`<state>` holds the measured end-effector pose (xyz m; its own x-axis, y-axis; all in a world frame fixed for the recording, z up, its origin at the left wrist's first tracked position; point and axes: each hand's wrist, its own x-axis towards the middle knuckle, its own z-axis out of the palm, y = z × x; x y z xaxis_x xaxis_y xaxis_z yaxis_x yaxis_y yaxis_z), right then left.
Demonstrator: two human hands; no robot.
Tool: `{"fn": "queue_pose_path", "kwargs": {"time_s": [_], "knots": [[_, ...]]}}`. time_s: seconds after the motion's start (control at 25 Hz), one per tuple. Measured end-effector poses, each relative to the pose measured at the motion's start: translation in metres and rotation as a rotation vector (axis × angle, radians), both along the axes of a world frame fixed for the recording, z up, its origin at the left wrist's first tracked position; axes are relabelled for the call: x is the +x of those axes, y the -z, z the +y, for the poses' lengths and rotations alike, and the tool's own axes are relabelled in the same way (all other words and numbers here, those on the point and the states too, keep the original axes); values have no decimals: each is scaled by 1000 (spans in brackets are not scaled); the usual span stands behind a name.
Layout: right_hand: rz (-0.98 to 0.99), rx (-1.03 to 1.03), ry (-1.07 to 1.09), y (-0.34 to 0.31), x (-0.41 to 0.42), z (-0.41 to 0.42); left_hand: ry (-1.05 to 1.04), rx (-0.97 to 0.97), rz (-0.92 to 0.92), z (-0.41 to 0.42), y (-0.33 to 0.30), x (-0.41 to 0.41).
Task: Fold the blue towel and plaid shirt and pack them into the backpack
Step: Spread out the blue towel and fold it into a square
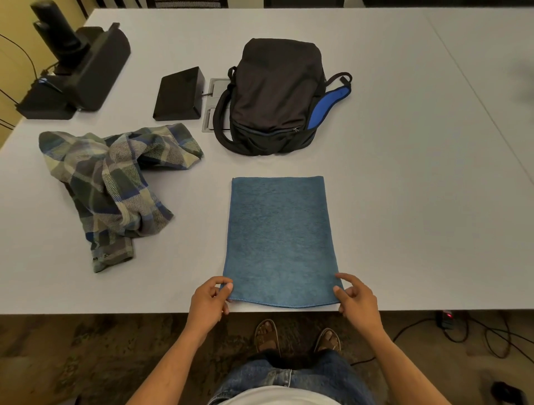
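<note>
I am standing at what looks to me like an office meeting room. The big pale grey table point(404, 144) runs wide and long, and it has a metal power and data hatch point(212, 107) sunk into its middle (the sort made for plugging in laptops). A black conferencing device point(75, 69) and a flat black box point(179, 94) sit at the far left. Cables point(476, 335) trail over the patterned carpet point(86, 361) below, and dark chair backs point(179, 3) line the far edge.
</note>
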<state>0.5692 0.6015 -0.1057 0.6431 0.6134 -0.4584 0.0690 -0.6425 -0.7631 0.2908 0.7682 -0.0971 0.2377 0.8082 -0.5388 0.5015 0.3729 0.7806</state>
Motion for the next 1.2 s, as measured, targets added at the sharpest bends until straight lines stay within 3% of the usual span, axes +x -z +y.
{"fn": "queue_pose_path", "kwargs": {"time_s": [0.16,0.32,0.44,0.84,1.2], "knots": [[116,68,117,-12,9,13,-104,-86,-155,20,-5,3],[223,142,167,-28,20,23,-58,-97,-243,40,-16,8],[195,164,118,-35,30,32,-2,-38,-252,52,-21,13],[-32,161,48,-30,77,98,-53,225,13,108,-22,55],[67,171,7,-14,110,167,-97,183,2,170,-10,109]]}}
